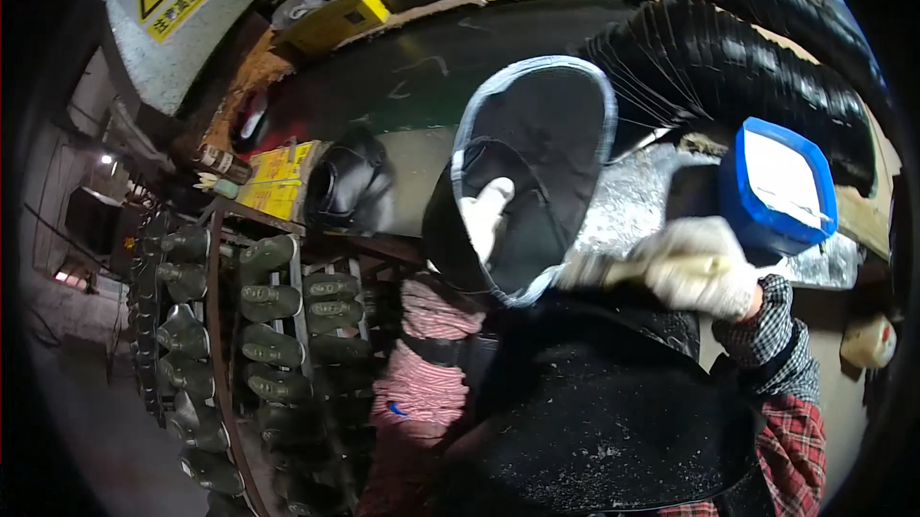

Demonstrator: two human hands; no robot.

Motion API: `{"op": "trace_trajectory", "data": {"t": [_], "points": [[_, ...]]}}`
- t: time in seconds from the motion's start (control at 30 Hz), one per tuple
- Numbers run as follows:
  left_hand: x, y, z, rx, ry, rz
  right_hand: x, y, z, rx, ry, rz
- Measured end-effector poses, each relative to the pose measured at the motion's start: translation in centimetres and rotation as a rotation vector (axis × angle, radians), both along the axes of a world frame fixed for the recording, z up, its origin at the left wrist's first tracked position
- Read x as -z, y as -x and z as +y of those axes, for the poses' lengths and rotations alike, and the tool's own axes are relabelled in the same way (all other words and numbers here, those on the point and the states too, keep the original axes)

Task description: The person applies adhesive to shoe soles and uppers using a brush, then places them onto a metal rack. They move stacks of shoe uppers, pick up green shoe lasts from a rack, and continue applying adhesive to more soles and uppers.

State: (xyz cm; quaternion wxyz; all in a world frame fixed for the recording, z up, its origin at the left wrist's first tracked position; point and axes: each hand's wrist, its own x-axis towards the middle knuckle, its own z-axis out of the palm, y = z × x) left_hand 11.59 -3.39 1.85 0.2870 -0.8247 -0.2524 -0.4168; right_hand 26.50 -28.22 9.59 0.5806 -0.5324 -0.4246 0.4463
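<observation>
My left hand (491, 215), in a white glove, is inside a black shoe upper (565, 162); its fingers show through the opening and grip the piece from within. A whitish band runs along the upper's edge. In my right hand (704, 268), also white-gloved, is a brush (618, 271), somewhat blurred. Its bristle end meets or nearly meets the lower edge of the upper; I cannot tell which. Right of the upper stands a blue tub (733, 186) with white contents. A black apron (613, 421) with white specks covers my lap.
Black stacked pieces (728, 67) lie at the back right. A shiny black shoe-like piece (350, 182) sits on the bench (422, 167) to the left. Racks of dark green shoe-shaped forms (273, 344) stand lower left. A yellow box (345, 14) with odds and ends is at the back.
</observation>
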Motion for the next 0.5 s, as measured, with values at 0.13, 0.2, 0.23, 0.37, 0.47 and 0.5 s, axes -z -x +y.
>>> {"op": "trace_trajectory", "data": {"t": [0.13,0.2,0.23,0.37,0.47,0.5], "points": [[-2.5,2.0,0.4,0.679,1.031,-0.071,0.8,1.2,-1.9,0.327,-0.241,-0.18],[0.9,4.3,1.3,0.696,0.43,0.245,0.6,1.0,-0.6,0.191,-0.294,-0.595],[0.4,4.8,-0.1,0.61,0.548,0.154,0.6,0.6,-0.1,0.292,-0.028,-0.337],[-0.9,5.6,-1.2,0.608,1.202,-0.038,2.4,-4.3,2.7,0.814,-0.371,-0.876],[-3.5,4.5,-2.2,0.714,1.957,-0.618,1.7,-2.8,3.6,0.551,-0.397,-0.744],[-5.1,3.9,-2.8,0.795,2.101,-0.877,1.5,-1.9,3.8,0.31,-0.357,-0.644]]}}
